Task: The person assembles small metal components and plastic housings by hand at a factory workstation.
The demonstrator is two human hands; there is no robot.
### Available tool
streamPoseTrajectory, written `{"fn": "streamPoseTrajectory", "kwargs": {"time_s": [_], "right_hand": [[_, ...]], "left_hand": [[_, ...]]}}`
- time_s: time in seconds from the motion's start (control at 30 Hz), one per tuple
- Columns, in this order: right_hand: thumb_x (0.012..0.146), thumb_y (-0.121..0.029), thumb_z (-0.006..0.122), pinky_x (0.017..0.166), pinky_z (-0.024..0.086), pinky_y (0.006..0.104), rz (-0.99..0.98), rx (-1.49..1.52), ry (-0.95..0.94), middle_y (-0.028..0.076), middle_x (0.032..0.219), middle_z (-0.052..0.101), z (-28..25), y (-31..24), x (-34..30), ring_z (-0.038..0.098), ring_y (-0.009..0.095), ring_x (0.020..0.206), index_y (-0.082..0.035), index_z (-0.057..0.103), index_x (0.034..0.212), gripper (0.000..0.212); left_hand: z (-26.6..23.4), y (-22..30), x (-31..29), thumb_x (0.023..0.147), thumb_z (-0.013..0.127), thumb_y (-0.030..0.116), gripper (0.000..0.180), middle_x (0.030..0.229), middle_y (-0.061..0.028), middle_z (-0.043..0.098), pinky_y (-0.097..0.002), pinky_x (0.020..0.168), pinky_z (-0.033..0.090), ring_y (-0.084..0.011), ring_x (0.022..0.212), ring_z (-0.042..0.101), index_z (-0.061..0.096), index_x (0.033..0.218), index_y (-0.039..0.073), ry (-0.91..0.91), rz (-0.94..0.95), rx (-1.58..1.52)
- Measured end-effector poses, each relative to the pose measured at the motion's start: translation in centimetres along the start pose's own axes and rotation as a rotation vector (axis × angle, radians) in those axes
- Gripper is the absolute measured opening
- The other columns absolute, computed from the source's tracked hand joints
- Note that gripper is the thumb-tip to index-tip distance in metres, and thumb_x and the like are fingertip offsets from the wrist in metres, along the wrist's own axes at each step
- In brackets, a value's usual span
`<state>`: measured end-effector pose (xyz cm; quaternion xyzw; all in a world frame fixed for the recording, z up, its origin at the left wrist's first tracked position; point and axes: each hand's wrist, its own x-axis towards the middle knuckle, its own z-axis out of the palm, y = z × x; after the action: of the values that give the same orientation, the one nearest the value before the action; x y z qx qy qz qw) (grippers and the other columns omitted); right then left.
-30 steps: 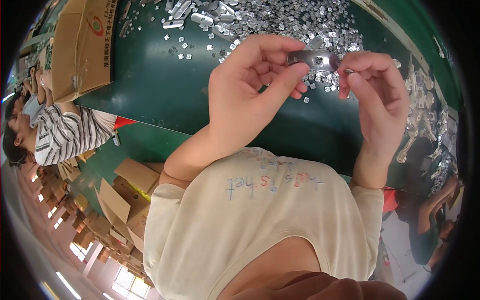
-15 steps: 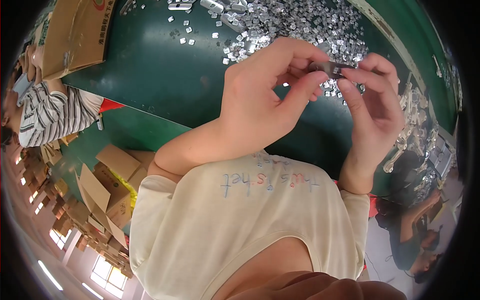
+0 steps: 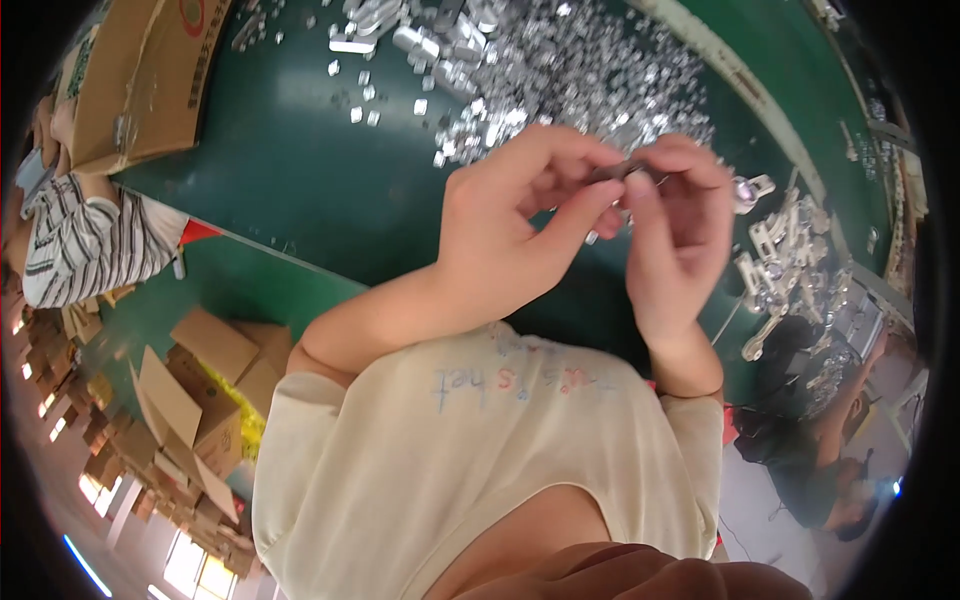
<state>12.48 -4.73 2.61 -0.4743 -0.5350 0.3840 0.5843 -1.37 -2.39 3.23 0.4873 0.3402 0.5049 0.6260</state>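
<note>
My left grip (image 3: 510, 225) and right grip (image 3: 685, 220) pinch a narrow dark metal strip (image 3: 607, 173), apparently to steady it; small shiny silver metal squares (image 3: 580, 75) lie heaped beyond.

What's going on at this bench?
A person's left hand pinches a dark metal piece, and the right hand is at its right end; the fingers hide exactly what the right one grips. Both are raised over a green table. Beyond them lies a spread of small silvery pieces, with light-coloured metal parts heaped to the right.
</note>
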Motion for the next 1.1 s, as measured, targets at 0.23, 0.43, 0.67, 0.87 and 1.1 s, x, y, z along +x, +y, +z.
{"fn": "streamPoseTrajectory", "kwargs": {"time_s": [0.23, 0.43, 0.67, 0.87, 1.1], "right_hand": [[0.081, 0.003, 0.059, 0.082, 0.043, 0.0288, 0.161, 0.082, -0.228, 0.008, 0.116, 0.047, 0.2, 0.2, 5.7, 0.051, 0.016, 0.102, 0.000, 0.044, 0.121, 0.044], [0.061, -0.026, 0.076, 0.097, 0.031, 0.0555, -0.236, -1.209, -0.231, 0.015, 0.140, 0.028, -6.1, 8.9, 25.1, 0.022, 0.039, 0.129, -0.034, 0.047, 0.125, 0.070], [0.067, -0.023, 0.064, 0.089, 0.042, 0.0378, 0.123, -1.218, -0.498, 0.017, 0.111, 0.050, -9.7, 13.3, 30.4, 0.051, 0.035, 0.103, -0.018, 0.062, 0.104, 0.038], [0.071, -0.021, 0.061, 0.081, 0.045, 0.0375, 0.151, -1.251, -0.374, 0.017, 0.095, 0.053, -17.0, 4.6, 17.3, 0.055, 0.033, 0.090, -0.009, 0.062, 0.100, 0.031], [0.085, -0.025, 0.060, 0.084, 0.043, 0.0362, 0.255, -1.096, -0.176, 0.017, 0.119, 0.049, -23.1, 3.3, 3.8, 0.052, 0.033, 0.103, -0.002, 0.060, 0.086, 0.023]], "left_hand": [[-3.7, -0.4, 1.4, 0.083, 0.057, -0.006, 0.015, 0.086, -0.0122, 0.062, -0.0237, 0.063, 0.053, -0.0144, 0.071, 0.063, 0.052, 0.098, -0.005, 0.152, -0.204, -0.131], [-4.9, -0.5, 0.0, 0.084, 0.057, -0.003, 0.017, 0.082, -0.0095, 0.061, -0.0235, 0.064, 0.051, -0.0134, 0.069, 0.063, 0.052, 0.101, -0.003, 0.154, -0.140, -0.028], [-5.6, -0.9, -1.1, 0.084, 0.058, -0.003, 0.017, 0.080, -0.0102, 0.060, -0.0258, 0.062, 0.053, -0.0162, 0.067, 0.063, 0.053, 0.100, -0.005, 0.201, -0.119, 0.009], [-5.6, -0.9, -1.9, 0.084, 0.059, -0.001, 0.017, 0.078, -0.0083, 0.059, -0.0249, 0.061, 0.052, -0.0153, 0.066, 0.062, 0.055, 0.100, -0.004, 0.168, -0.189, 0.015], [-2.1, -2.0, -0.2, 0.084, 0.058, -0.002, 0.023, 0.082, -0.0098, 0.062, -0.0237, 0.063, 0.051, -0.0137, 0.068, 0.062, 0.056, 0.106, -0.004, -0.060, -0.265, -0.012]]}}
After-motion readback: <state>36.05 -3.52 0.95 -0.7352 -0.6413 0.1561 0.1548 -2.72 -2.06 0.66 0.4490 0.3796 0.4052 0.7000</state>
